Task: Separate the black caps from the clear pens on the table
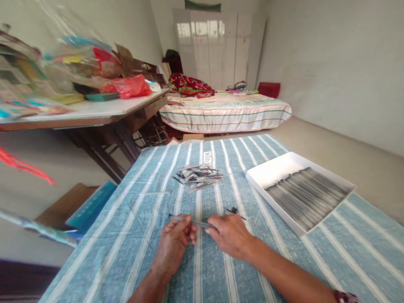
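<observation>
Between my two hands a slim grey pen lies roughly level above the striped cloth. My left hand pinches it near its dark-tipped left end. Closed around the right end is my right hand, whose fingers hide that end. Just beyond the right hand are a few small black pieces, perhaps pen caps. A loose pile of thin clear and black parts lies farther up the cloth. To the right, a white box holds many similar grey pens in a row.
The table wears a blue-and-white striped cloth. One thin clear piece lies left of the pile. A side table with bags stands at left, above a blue carton. A bed is behind.
</observation>
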Tool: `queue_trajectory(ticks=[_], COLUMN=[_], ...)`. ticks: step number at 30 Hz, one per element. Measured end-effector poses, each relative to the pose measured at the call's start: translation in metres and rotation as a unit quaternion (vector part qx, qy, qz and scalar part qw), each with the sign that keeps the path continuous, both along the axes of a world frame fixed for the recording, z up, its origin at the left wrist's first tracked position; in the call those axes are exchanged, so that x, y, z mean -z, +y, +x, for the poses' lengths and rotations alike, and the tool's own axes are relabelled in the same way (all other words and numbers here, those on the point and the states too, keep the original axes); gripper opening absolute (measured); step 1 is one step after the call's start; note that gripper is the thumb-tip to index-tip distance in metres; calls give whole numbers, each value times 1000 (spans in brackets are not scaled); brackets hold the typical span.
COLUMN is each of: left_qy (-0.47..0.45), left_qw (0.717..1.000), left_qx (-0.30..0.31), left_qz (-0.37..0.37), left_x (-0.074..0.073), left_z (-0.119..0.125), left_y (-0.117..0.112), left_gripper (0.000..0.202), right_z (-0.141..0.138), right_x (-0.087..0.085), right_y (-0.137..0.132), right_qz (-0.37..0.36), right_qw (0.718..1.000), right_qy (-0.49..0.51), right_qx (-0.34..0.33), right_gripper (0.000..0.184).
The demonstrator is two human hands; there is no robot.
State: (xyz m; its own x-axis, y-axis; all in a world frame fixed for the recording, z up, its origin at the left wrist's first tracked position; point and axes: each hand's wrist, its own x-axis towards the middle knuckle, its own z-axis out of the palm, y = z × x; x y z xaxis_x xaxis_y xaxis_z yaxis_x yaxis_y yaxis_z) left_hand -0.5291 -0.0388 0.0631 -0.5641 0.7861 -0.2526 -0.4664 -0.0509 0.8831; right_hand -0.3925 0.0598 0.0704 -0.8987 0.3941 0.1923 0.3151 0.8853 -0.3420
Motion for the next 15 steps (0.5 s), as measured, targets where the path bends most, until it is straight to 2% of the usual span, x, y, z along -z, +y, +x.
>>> queue_trajectory(ticks=[5,7,11,13,15], left_qy=[41,45,47,54,62], left_qw=[998,997,997,996,995], left_qx=[52,60,57,59,58], left_qz=[-14,-12,-28,-39,-48], left_x=[-2,-2,-2,-2,-4], left_z=[-4,-6,-8,-7,-5], left_y=[2,2,1,1,2], left_gripper=[17,21,22,21,21], right_z=[7,18,69,108,151], right_x=[-22,-29,-36,-35,-31], right_y=[15,29,80,113,145], right_qz=[65,69,86,113,124], right_qw=[996,995,977,949,906], right_qy=[-68,-64,-18,-19,-56], right_qx=[-6,31,192,294,401], right_gripper=[21,21,22,23,25])
